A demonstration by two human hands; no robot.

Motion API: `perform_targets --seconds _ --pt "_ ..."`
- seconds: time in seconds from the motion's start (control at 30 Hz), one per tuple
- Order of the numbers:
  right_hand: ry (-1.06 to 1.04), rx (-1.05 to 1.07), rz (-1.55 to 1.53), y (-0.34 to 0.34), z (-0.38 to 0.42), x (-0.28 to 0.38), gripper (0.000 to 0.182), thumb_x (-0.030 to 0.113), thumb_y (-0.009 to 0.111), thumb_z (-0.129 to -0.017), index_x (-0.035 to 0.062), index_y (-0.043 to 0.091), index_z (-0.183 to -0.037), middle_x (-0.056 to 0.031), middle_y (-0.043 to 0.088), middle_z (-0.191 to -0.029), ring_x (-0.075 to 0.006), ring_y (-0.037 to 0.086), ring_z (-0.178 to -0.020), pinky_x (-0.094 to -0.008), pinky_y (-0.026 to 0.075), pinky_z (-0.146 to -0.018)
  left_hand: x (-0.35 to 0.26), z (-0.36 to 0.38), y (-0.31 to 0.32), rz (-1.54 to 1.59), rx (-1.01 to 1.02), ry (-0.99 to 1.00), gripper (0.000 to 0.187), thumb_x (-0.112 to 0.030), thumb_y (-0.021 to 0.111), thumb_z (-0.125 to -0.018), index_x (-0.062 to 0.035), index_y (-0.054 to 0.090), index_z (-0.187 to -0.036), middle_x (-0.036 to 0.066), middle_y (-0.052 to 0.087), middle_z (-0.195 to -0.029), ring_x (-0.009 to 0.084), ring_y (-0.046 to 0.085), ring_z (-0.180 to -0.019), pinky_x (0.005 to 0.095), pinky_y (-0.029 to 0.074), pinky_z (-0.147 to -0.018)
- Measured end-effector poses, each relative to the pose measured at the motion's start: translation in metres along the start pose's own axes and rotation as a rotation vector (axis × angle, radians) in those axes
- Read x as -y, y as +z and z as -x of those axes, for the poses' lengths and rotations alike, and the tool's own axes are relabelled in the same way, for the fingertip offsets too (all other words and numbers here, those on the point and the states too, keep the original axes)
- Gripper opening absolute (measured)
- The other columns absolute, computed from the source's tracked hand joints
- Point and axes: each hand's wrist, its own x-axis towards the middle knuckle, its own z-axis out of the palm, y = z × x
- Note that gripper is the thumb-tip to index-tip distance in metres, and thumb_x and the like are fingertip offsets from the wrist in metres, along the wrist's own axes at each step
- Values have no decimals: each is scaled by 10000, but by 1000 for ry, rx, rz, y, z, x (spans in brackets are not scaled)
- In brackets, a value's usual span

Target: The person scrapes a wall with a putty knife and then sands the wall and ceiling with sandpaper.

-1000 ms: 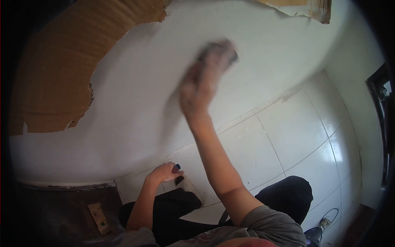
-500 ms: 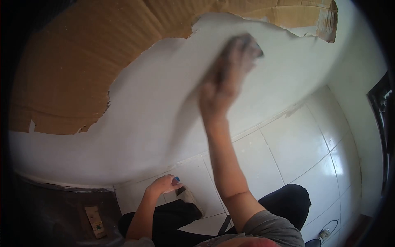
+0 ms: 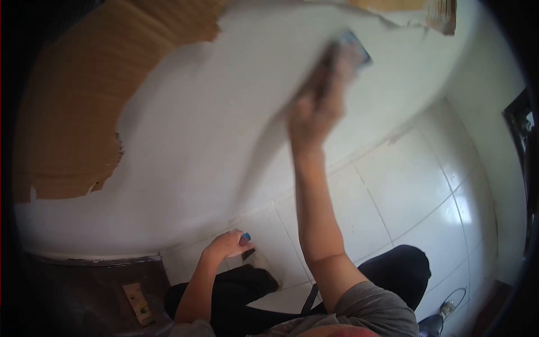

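Stretched up against the white wall [image 3: 224, 112], my right hand [image 3: 323, 98] grips a flat dark and bluish block [image 3: 356, 48], blurred by motion. Its shadow falls on the wall to the left. Low down near the wall's foot, my left hand [image 3: 227, 245] is wrapped round a tool with a blue-ended handle [image 3: 245, 238]. A pale, flat part [image 3: 261, 264] shows below that hand, beside my left knee. Brown cardboard with a torn edge [image 3: 84, 112] covers the upper left of the wall.
White floor tiles [image 3: 404, 180] run along the wall's foot. At the lower left, a small tan piece [image 3: 137, 303] lies on a dark surface [image 3: 84, 292]. A dark-framed object [image 3: 522, 129] stands at the right edge. A cord loop [image 3: 449, 306] lies at the lower right.
My right hand has moved up and to the right along the wall with the block. The view has shifted, so the cardboard appears further left. My left hand keeps its grip.
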Motion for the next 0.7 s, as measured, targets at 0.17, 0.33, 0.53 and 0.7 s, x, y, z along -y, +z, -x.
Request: perform_targets --seconds 0.17,0.33,0.53,0.7 --pt "-436 329 330 43 55 16 555 -49 456 -983 -17 444 -1538 -212 438 -1604 -359 379 -1515 -610 243 -1222 -25 -8 -9 23 61 -69 584 -537 700 -942 30 664 -1079 213 718 -1086 368 694 -1017 427 540 -911" --pt "-73 -44 129 -23 60 -32 729 -185 440 -743 -112 466 -1468 -351 458 -1524 -465 409 -1466 -516 305 -1232 -37 -16 -4 -38 13 19 542 -513 689 -953 20 669 -1047 193 708 -1079 368 688 -1006 432 542 -906" --pt "198 -145 307 -50 117 -84 523 -139 431 -973 -114 418 -1495 -341 443 -1536 -455 368 -1484 -466 301 -1239 -41 -18 -3 19 34 -19 494 -469 703 -954 9 661 -1073 162 707 -1076 350 692 -997 439 545 -905" --pt "27 75 -36 -6 129 9 672 -157 489 -843 -57 480 -1507 -436 270 -1587 -577 237 -1509 -625 156 -1225 -41 -12 -2 57 -163 122 489 -435 729 -934 11 653 -1119 149 716 -1046 334 709 -1000 450 549 -897"
